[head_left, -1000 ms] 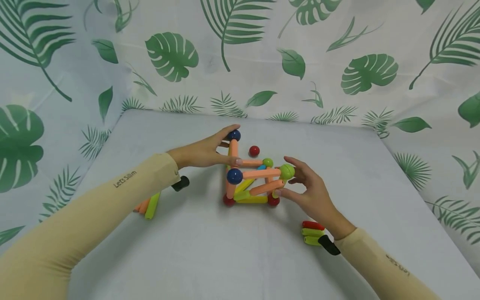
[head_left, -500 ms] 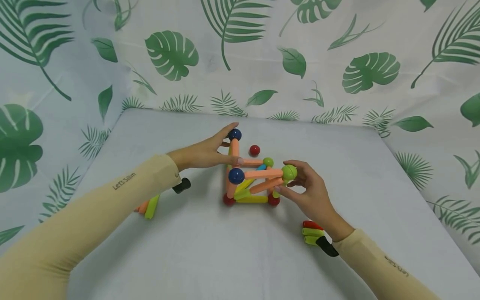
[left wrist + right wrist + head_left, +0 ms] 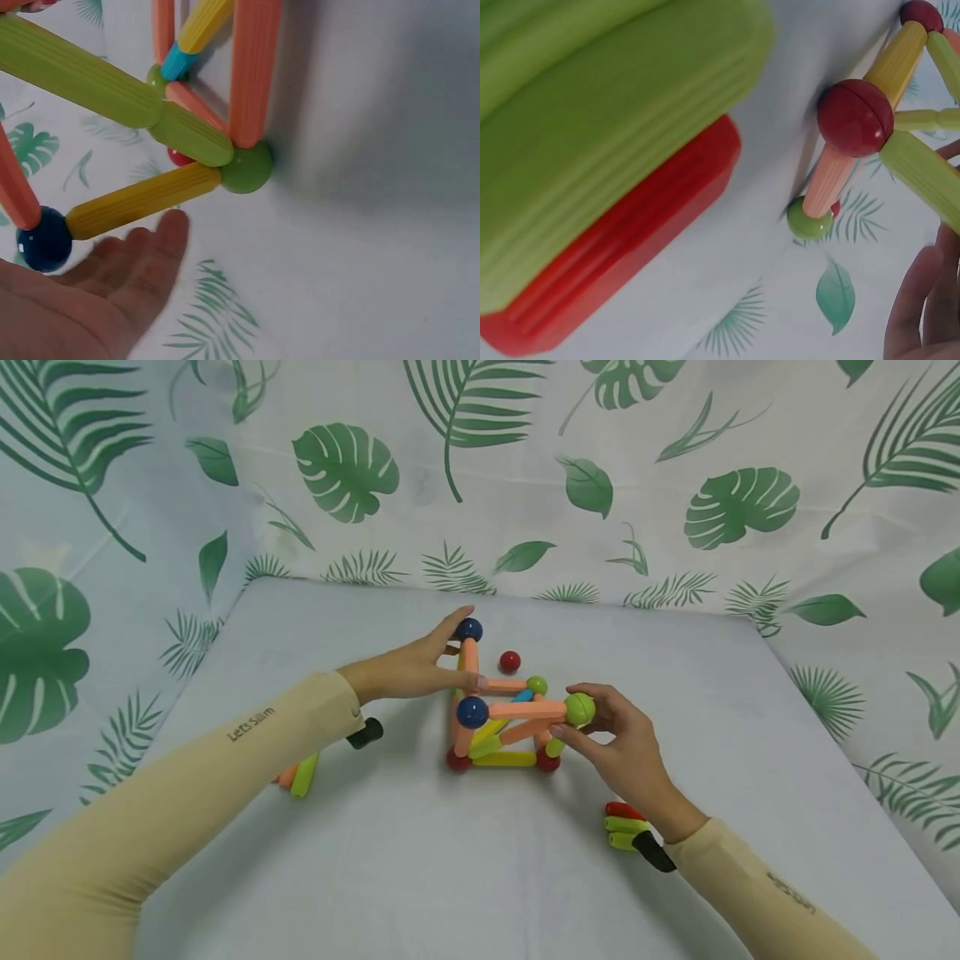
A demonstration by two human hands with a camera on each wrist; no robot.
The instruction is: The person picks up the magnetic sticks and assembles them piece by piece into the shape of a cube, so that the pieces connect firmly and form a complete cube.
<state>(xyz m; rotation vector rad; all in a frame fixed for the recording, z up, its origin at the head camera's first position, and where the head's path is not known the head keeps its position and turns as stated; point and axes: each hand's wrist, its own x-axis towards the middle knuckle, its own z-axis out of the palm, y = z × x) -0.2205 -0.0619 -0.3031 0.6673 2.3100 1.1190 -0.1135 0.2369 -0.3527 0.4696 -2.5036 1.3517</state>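
Frame of coloured ribbed rods and glossy balls [image 3: 525, 711], standing between the two hands.
The left hand [image 3: 408, 669], fingers mostly straight and spread, touches its far dark blue ball [image 3: 470, 630]; the right hand [image 3: 621, 731] pinches the lime-green ball [image 3: 580, 709] at its near corner. Red and lime-green rods [image 3: 625, 824] lie beside the right wrist. The beige left sleeve [image 3: 247, 768] appears to read "Let's Slim".

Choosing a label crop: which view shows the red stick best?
Right wrist: the red stick lies close and large, ridges visible, though a green stick partly overlaps it. Head shows it small, beside that green stick; left wrist doesn't show it.
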